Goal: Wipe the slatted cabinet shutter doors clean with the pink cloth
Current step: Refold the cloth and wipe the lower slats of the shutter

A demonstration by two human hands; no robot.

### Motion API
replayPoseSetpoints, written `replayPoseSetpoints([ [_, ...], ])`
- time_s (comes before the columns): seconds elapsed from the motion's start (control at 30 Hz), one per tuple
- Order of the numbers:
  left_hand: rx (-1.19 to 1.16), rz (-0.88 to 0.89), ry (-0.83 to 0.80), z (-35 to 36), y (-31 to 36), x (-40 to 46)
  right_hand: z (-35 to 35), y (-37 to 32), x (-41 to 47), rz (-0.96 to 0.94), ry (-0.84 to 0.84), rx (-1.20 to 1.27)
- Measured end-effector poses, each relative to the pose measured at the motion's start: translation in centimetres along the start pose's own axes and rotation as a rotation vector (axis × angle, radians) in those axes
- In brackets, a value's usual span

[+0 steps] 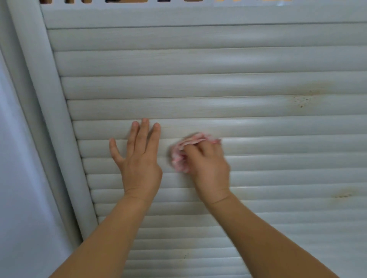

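The pale grey slatted shutter door point(208, 87) fills most of the head view. My left hand point(139, 156) lies flat against its slats, fingers straight and pointing up, left of centre. Just to its right, my right hand point(208, 168) grips a bunched pink cloth point(183, 150) and presses it on the slats. The cloth sticks out above and to the left of the curled fingers; the rest is hidden under the hand.
Brownish stains mark the slats at the right point(303, 99) and lower right point(344, 194). A rounded grey frame post point(51, 99) runs down the left side, with a white wall point(17, 178) beyond it. Openings show along the top edge point(127, 1).
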State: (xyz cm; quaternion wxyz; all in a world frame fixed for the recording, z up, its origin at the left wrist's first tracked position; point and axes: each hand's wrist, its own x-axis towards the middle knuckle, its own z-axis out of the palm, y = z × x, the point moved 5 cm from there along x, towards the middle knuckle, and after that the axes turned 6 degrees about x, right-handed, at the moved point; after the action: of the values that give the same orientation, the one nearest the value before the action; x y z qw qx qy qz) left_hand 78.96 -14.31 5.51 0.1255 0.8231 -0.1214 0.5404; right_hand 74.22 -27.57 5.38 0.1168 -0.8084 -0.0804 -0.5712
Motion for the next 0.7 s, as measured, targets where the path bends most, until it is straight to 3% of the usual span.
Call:
replayPoseSetpoints([
  [0.13,-0.029,-0.02,0.012,0.1,0.2,0.0,1.3,-2.8,0.6,-0.146,-0.072,-0.077],
  [0.3,-0.004,-0.066,0.0,0.3,0.6,-0.1,-0.8,1.8,-0.8,-0.176,-0.117,-0.18],
  [0.43,-0.022,-0.1,0.026,0.6,0.8,-0.3,-4.0,7.0,-2.0,-0.058,-0.108,-0.164],
  [0.53,-0.03,-0.101,0.044,0.6,0.7,-0.4,-6.5,11.0,-3.0,0.174,-0.059,-0.137],
  [0.63,-0.039,-0.102,0.075,0.6,0.6,-0.5,-8.1,13.5,-3.5,0.455,0.061,-0.08],
  [0.7,-0.039,-0.122,0.105,0.6,0.7,-0.5,-8.5,13.3,-3.0,0.52,0.173,-0.014],
])
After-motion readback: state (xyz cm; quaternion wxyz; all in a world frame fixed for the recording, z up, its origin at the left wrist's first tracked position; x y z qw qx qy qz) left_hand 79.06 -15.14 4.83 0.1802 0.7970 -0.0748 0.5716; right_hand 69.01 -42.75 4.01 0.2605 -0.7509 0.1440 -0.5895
